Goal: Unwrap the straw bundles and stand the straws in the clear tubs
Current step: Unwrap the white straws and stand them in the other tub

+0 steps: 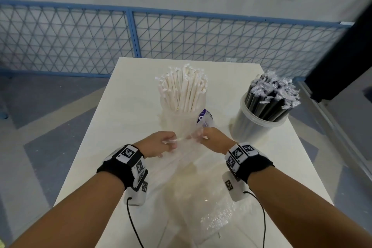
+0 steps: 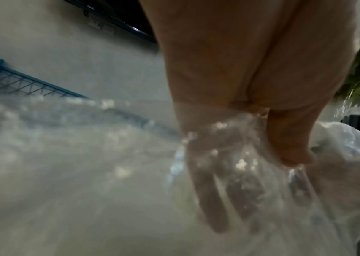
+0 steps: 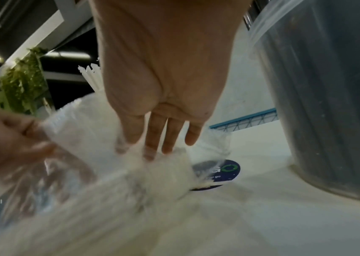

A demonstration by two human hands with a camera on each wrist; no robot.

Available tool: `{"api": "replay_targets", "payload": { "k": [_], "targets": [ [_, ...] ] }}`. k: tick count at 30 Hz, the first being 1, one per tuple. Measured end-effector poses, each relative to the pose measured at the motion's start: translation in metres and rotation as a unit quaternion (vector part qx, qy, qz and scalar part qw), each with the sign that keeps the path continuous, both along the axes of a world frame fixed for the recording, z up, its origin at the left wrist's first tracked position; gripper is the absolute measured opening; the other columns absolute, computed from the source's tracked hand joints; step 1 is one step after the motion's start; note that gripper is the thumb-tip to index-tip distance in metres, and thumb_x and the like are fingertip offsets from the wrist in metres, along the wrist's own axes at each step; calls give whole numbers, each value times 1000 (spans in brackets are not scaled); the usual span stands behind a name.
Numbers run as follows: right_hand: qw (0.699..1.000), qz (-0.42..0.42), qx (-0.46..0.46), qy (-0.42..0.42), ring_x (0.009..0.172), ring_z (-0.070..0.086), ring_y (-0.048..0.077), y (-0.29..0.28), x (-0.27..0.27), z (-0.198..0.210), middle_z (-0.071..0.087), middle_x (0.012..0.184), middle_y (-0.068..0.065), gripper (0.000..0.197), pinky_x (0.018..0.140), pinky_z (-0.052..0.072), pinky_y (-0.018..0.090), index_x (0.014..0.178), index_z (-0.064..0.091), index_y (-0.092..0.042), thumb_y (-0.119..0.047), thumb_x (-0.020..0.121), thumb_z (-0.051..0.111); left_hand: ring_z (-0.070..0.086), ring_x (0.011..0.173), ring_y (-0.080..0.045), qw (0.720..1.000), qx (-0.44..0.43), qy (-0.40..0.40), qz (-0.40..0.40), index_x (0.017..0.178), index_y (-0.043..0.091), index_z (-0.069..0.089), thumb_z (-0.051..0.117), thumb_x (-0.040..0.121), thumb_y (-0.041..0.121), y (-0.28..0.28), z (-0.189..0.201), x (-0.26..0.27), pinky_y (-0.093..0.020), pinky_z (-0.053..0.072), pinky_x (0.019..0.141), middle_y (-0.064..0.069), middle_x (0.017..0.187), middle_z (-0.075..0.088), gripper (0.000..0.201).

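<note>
Clear wrap (image 1: pixel 187 141) was pinched in your left hand (image 1: pixel 161 143) and right hand (image 1: pixel 213 139), seemingly mid-tear; next, pull it apart.

The pale counter (image 1: pixel 124 119) carries two clear tubs: one (image 1: pixel 182 121) at the middle with white straws (image 1: pixel 184 90), another (image 1: pixel 255 125) at the right with black straws (image 1: pixel 271 98). Crumpled clear plastic wrap (image 1: pixel 213 215) lies on its near part.

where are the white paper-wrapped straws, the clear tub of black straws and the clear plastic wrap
white paper-wrapped straws (image 1: pixel 184 88), head view, middle of the standing bunch
clear tub of black straws (image 1: pixel 251 125), head view, its side wall
clear plastic wrap (image 1: pixel 186 159), head view, the stretch below both hands
</note>
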State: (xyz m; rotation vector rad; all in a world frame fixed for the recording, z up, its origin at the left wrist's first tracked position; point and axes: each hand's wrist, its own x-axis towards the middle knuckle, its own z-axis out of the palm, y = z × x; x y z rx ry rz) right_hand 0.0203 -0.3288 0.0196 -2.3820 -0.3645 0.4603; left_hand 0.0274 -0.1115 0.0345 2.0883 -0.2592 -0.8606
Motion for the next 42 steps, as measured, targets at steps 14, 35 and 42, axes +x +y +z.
{"api": "replay_targets", "payload": {
  "k": [14,35,42],
  "targets": [
    [995,-93,31,-12,58,44,8,-4,-3,34,48,65,-3,22,53,38,13,94,58,6,-3,77,69,62,79,-20,980,-140,-47,132,78,12,41,43,95,8,-22,18,-9,-26,39,61,-5,93,56,17],
    [987,75,-49,130,103,50,11,7,-9,45,57,108,-7,35,76,38,5,114,55,-22,-23,83,70,62,86,-20,963,-207,-59,162,70,19,45,40,98,18,-36,19,-17,-35,34,70,-8,84,55,28],
    [983,102,-50,144,54,47,2,3,-6,65,54,81,-4,35,51,40,15,119,61,-24,-24,85,68,58,91,-13,977,-176,-21,116,73,19,41,37,99,22,-20,23,-15,-29,42,73,5,96,56,26]
  ]
}}
